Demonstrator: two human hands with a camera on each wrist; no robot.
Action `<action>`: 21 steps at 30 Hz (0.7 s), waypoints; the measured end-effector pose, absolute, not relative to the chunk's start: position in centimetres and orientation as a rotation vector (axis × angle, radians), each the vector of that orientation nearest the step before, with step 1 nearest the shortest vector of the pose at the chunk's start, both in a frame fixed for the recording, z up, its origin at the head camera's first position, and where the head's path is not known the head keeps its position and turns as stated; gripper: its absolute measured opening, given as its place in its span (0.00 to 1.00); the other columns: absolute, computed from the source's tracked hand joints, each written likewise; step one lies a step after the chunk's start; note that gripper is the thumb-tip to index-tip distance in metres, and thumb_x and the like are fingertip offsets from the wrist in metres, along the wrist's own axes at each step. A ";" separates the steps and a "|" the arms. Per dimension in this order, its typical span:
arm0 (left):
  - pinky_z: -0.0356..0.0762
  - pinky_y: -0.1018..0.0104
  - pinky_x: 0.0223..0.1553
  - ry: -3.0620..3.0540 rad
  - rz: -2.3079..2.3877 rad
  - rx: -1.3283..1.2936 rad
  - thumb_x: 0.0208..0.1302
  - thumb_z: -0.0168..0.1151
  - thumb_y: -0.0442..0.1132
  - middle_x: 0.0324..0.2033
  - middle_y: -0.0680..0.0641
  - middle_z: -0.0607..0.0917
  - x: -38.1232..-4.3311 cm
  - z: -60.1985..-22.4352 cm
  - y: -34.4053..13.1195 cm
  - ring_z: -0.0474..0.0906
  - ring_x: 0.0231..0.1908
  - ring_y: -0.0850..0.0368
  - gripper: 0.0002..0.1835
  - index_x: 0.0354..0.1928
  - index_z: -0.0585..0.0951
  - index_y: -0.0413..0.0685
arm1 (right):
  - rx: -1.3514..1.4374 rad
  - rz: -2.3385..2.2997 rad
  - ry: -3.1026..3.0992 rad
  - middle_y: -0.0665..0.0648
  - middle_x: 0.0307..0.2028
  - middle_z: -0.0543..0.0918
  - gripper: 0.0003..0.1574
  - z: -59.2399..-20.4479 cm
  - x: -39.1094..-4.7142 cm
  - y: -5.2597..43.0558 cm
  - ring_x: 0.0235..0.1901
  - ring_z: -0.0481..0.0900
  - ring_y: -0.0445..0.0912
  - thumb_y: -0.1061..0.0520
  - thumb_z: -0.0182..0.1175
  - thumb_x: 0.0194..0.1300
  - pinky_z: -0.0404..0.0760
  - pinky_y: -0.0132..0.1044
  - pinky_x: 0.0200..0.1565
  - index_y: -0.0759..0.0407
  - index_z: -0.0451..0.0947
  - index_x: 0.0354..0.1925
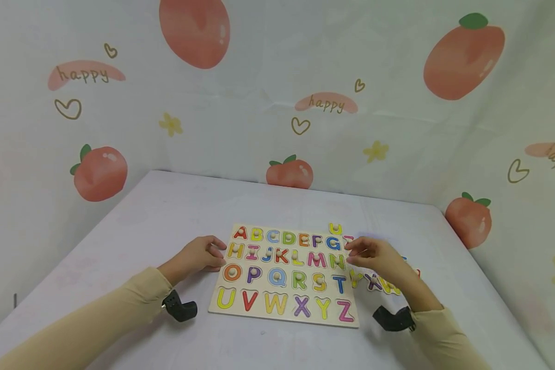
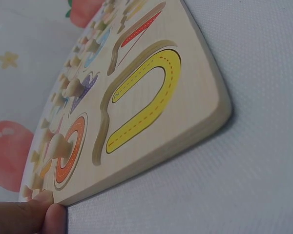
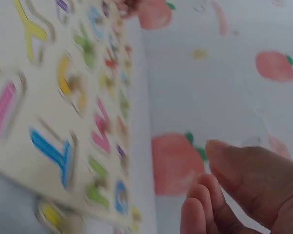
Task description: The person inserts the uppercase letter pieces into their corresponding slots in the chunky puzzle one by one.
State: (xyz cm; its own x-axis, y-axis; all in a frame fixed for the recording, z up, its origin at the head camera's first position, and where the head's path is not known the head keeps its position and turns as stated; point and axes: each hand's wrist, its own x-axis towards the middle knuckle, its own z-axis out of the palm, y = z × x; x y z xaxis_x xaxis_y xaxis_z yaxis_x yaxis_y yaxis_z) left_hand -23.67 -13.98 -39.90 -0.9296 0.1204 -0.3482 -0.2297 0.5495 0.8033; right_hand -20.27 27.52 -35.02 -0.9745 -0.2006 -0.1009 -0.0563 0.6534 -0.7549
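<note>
A wooden alphabet puzzle board [image 1: 284,319] lies flat, with knobbed letters in its upper rows. The printed T recess [image 1: 339,283] and the bottom row, U to Z, show no knobs. My left hand [image 1: 199,255] is at the board's left edge; in the left wrist view its thumb [image 2: 19,214] and a fingertip touch the edge near the orange O [image 2: 71,151]. My right hand [image 1: 381,259] hovers by the right edge near G and N, thumb and fingers apart with nothing between them, as the right wrist view also shows.
Loose knobbed letters lie right of the board: a yellow Y [image 1: 356,278], a purple X [image 1: 373,281] and a yellow W [image 1: 390,287], with others partly hidden by my right hand. A yellow U [image 1: 335,228] lies beyond the top edge. A printed cloth [image 1: 240,128] hangs behind the white table.
</note>
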 end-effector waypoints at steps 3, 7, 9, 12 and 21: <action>0.84 0.68 0.33 2.425 1.339 -0.075 0.56 0.68 0.29 0.34 0.43 0.80 -23.5 -39.7 -13.9 0.78 0.30 0.58 0.22 0.53 0.74 0.36 | -0.178 -1.221 2.738 0.58 0.41 0.82 0.24 -34.5 -20.7 29.9 0.41 0.80 0.49 0.52 0.65 0.63 0.82 0.37 0.44 0.65 0.76 0.53; 0.84 0.68 0.34 2.422 1.342 -0.053 0.56 0.67 0.29 0.34 0.43 0.80 -23.4 -39.5 -13.8 0.78 0.30 0.58 0.22 0.53 0.74 0.34 | -0.095 -1.221 2.792 0.60 0.44 0.83 0.28 -35.0 -21.4 33.3 0.43 0.80 0.52 0.48 0.63 0.65 0.82 0.39 0.45 0.65 0.75 0.56; 0.84 0.68 0.33 2.424 1.341 -0.065 0.56 0.68 0.29 0.34 0.43 0.80 -23.4 -39.5 -13.8 0.78 0.29 0.58 0.22 0.53 0.74 0.34 | -0.084 -1.219 2.819 0.60 0.45 0.83 0.29 -35.7 -21.7 34.9 0.44 0.81 0.51 0.47 0.62 0.66 0.82 0.37 0.44 0.66 0.74 0.57; 0.84 0.69 0.33 2.432 1.330 -0.077 0.56 0.68 0.29 0.34 0.44 0.80 -23.5 -39.6 -13.9 0.78 0.29 0.58 0.21 0.52 0.74 0.35 | -0.067 -1.211 2.847 0.61 0.45 0.83 0.30 -36.8 -22.0 36.9 0.41 0.82 0.45 0.48 0.62 0.66 0.83 0.33 0.42 0.67 0.73 0.57; 0.84 0.70 0.33 2.447 1.316 -0.065 0.56 0.68 0.30 0.34 0.44 0.80 -23.4 -39.5 -13.9 0.78 0.30 0.58 0.22 0.53 0.74 0.35 | 0.078 -1.106 2.810 0.62 0.45 0.82 0.31 -39.0 -22.0 40.6 0.39 0.79 0.43 0.45 0.62 0.66 0.81 0.32 0.38 0.69 0.75 0.54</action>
State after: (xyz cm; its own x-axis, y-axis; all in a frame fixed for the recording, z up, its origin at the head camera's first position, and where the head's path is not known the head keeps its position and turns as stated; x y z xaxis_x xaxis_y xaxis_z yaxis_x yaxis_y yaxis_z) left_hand -23.42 -13.89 -39.47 -0.9340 0.1279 -0.3336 -0.2078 0.5650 0.7985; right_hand -21.98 40.58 -38.95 -0.9914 0.0041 -0.1305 0.0920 0.7315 -0.6756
